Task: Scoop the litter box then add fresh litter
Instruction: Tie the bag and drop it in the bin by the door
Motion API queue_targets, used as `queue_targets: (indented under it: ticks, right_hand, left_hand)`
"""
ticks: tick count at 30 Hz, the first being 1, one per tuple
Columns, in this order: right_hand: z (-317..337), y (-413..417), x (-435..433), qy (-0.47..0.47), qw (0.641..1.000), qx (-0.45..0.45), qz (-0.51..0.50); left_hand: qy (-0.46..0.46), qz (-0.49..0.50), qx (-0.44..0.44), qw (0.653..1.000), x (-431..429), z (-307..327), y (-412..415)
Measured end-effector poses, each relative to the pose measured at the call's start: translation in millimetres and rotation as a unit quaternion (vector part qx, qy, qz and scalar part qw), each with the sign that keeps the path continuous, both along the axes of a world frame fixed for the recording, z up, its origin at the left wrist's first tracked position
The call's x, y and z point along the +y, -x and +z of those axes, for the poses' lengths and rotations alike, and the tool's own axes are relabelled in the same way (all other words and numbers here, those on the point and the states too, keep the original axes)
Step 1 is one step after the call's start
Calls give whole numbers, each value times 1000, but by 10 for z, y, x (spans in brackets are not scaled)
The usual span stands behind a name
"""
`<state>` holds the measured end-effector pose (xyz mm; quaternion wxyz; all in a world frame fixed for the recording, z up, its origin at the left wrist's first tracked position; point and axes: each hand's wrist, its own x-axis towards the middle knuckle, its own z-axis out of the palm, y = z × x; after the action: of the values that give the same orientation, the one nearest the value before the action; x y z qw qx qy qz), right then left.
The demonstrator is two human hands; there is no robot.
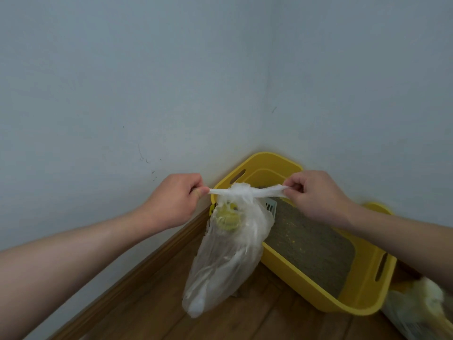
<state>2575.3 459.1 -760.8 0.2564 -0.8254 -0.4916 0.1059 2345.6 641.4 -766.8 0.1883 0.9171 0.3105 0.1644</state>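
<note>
A clear plastic bag [220, 263] hangs in the air in front of the room corner, with a knot at its top and a yellowish lump inside near the top. My left hand [179, 200] pinches the bag's left handle strip. The right handle strip is pinched by my right hand [316, 195], and the two strips are stretched taut sideways. Behind and below the bag stands the yellow litter box [318, 283], filled with grey-brown litter [308, 244]. A pale slotted scoop [271, 206] shows partly behind the bag, at the box's left wall.
The box sits in the corner of two pale walls on a wooden floor [171, 312] with a brown skirting board [137, 266]. At the lower right edge lies a yellow and white bag [421, 307], partly out of view.
</note>
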Motion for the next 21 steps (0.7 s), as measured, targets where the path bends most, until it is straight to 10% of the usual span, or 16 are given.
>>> queue_targets:
  ticks: [21]
  right_hand:
    - [-335, -774, -309, 108, 987, -107, -48]
  left_hand:
    - [-21, 95, 109, 989, -15, -184, 156]
